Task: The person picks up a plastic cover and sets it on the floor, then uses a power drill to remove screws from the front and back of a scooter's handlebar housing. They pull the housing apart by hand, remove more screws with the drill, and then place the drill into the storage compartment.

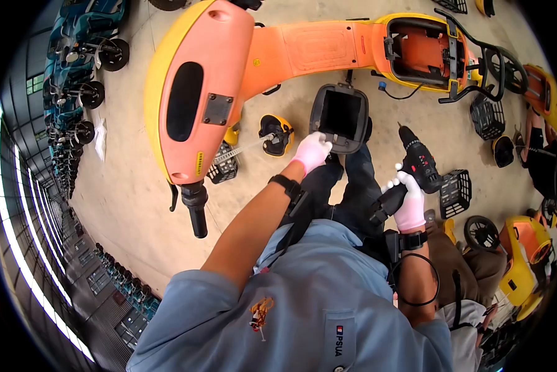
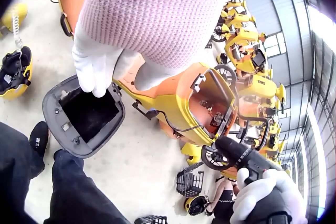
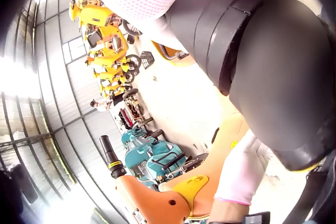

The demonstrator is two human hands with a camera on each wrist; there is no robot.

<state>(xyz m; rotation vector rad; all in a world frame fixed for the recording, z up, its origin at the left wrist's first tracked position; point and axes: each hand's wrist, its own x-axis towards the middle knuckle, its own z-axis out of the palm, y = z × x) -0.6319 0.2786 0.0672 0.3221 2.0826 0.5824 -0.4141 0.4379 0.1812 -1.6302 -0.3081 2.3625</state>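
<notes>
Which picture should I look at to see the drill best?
The head view: the drill shows from tip to base, with the right hand covering part of its handle. The left wrist view shows it too, but its base reaches the bottom edge. The right wrist view shows a huge, blurry dark part, probably its base.

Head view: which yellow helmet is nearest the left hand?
The yellow helmet between the left hand and the scooter's front end; the helmet at far right lies beyond the drill, near a black basket.
</notes>
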